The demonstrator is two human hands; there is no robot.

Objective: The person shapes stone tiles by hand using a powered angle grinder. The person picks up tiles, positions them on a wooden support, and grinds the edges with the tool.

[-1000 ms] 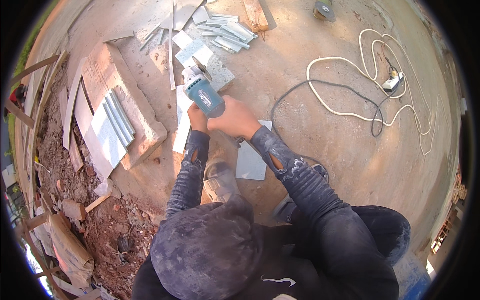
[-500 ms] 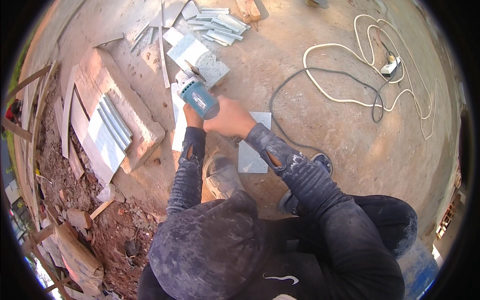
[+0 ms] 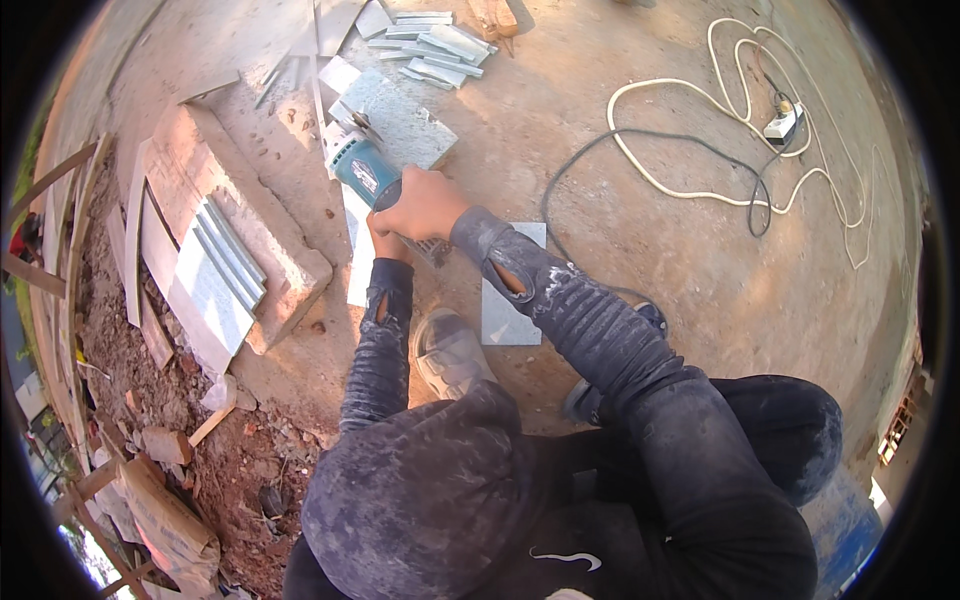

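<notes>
My right hand is closed around the rear of a teal angle grinder. Just below it, my left hand is closed against the underside of the tool, its fingers mostly hidden. At the grinder's far end, the cutting disc stands on edge over a grey stone tile; whether it touches the tile I cannot tell. Partly beneath the grinder lies a long pale tile strip. Another square tile rests on the ground by my right forearm.
Cut tile strips lie piled beyond the grinder. To the left, more tiles lean on a concrete block. A dark cord and a looped white cable run right to a socket block. Rubble covers the lower left.
Both hands and the grinder have shifted left and slightly farther away. The disc has moved left along with it, toward the tile's left side.
</notes>
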